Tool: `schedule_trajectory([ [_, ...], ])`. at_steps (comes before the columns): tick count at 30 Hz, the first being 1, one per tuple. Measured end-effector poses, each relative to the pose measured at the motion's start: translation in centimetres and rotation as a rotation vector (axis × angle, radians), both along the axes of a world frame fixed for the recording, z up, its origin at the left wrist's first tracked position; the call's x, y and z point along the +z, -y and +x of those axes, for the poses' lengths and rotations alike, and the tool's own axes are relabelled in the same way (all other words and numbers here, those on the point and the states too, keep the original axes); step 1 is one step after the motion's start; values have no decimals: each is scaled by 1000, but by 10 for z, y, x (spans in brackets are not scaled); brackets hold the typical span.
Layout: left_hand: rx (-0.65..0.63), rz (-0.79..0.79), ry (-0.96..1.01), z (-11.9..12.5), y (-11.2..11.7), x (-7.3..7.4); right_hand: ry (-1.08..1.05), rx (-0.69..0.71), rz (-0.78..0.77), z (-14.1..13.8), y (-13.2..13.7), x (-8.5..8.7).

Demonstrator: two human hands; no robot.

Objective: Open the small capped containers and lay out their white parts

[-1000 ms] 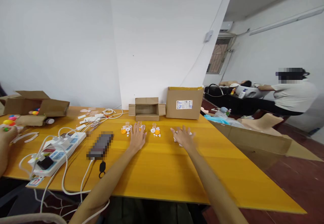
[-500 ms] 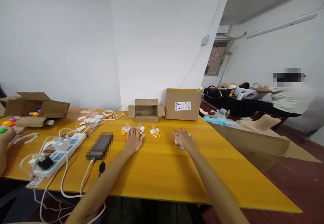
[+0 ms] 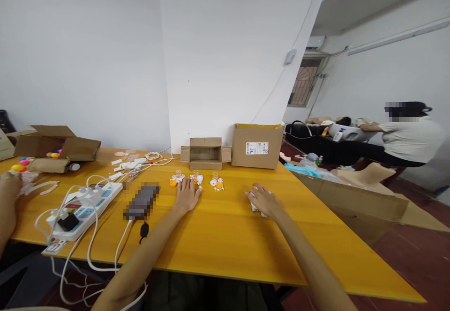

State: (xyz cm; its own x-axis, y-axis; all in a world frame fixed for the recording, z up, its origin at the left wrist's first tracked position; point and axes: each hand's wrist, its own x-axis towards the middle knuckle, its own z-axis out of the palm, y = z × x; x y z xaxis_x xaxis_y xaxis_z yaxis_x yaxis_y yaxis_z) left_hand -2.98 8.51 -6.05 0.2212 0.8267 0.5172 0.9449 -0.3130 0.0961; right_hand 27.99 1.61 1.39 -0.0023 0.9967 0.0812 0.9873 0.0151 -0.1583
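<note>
My left hand lies on the yellow table, fingers stretched out at the front of a middle cluster of small white and orange plastic parts. On either side of that cluster sit similar groups, the left one with an orange piece and the right one with an orange wheel-like piece. Small clear cups stand among them. Further right, my right hand curls over small white plastic parts, which poke out below the fingers and palm. Their exact shape is mostly hidden.
Behind the parts stand an open small carton and a closed, labelled box. A phone, cables and a power strip lie left. At far left are another person's hand and an open box. Another person sits at right.
My right hand has shifted right and slightly nearer, and the white parts under it have moved along. My left hand stays beside the middle cluster. The view has turned slightly left.
</note>
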Motion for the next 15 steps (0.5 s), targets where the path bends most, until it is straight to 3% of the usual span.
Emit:
schedule_trajectory([
  [15,-13,92,-23,3,12,10,-51,148,33,12,12,4],
])
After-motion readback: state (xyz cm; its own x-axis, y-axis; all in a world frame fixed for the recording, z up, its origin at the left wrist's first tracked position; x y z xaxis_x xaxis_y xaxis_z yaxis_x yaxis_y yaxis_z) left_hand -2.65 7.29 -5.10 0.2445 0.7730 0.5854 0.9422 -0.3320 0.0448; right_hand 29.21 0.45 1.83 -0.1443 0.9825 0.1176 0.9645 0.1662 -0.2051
